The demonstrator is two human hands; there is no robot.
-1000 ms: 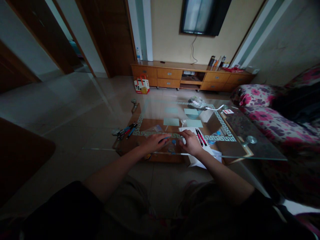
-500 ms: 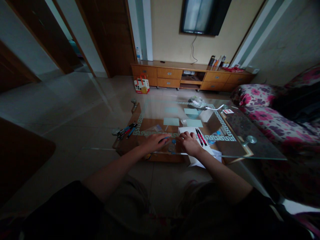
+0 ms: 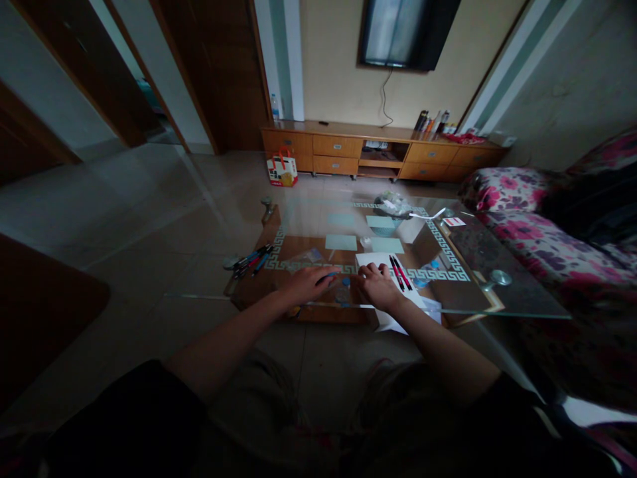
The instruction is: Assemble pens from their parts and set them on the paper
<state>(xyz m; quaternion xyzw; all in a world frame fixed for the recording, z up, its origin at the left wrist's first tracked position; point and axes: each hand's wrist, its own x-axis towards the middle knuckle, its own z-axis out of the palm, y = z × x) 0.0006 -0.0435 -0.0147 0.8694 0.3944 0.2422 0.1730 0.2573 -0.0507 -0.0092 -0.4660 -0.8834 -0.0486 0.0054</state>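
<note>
We are pinching a blue pen [image 3: 328, 275] in our left hand [image 3: 304, 284] while our right hand [image 3: 377, 285], fingers curled but gripping nothing, is pressing the white paper [image 3: 374, 259]; capping looks next, calling for steady alignment.

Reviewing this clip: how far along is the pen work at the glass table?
Looks early. Done: two pens lie together on the white paper beside the right hand. In hand: the left hand has its grip on a blue pen, with the right hand close by on the paper. Left: a bunch of pens lies untouched at the table's left edge.
</note>
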